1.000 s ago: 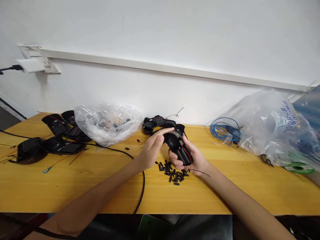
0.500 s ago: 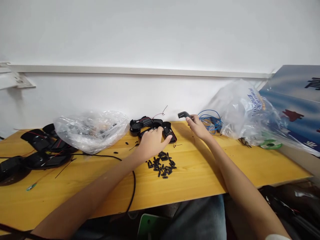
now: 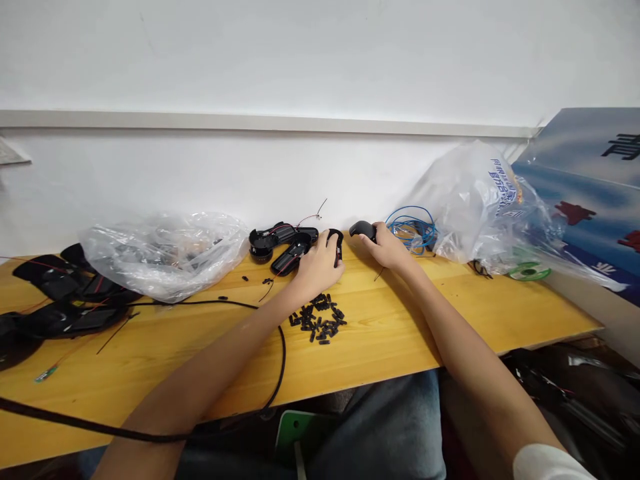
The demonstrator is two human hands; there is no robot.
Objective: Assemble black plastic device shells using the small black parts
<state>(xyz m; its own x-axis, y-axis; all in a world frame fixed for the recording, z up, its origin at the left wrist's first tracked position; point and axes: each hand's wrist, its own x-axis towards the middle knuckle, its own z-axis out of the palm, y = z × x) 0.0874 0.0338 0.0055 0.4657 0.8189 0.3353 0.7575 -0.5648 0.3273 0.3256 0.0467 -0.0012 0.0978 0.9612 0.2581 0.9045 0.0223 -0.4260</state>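
My left hand (image 3: 323, 267) reaches over the rightmost of several black plastic housings with thin wires, its fingers closed on that black housing (image 3: 338, 241). Two more, a middle housing (image 3: 289, 259) and a back housing (image 3: 285, 233), lie just left of it. In my right hand (image 3: 390, 247) is a curved black plastic shell (image 3: 362, 229), held between thumb and fingers close to the tabletop at the back. A thin wire hangs below this hand. Nearer to me, a pile of small black parts (image 3: 320, 320) is spread on the wooden table (image 3: 380, 333).
A clear plastic bag (image 3: 170, 257) stands left, beside more wired black housings (image 3: 75, 293). A black cable (image 3: 280, 373) loops across the table. Blue wire (image 3: 413, 227), a white plastic bag (image 3: 470, 207) and a green spool (image 3: 530, 271) are at the right. The wall (image 3: 300, 167) borders the back.
My left hand has moved from the middle housing to the rightmost one. The shell in my right hand has been lowered and turned, its rounded side now showing. The view has shifted slightly.
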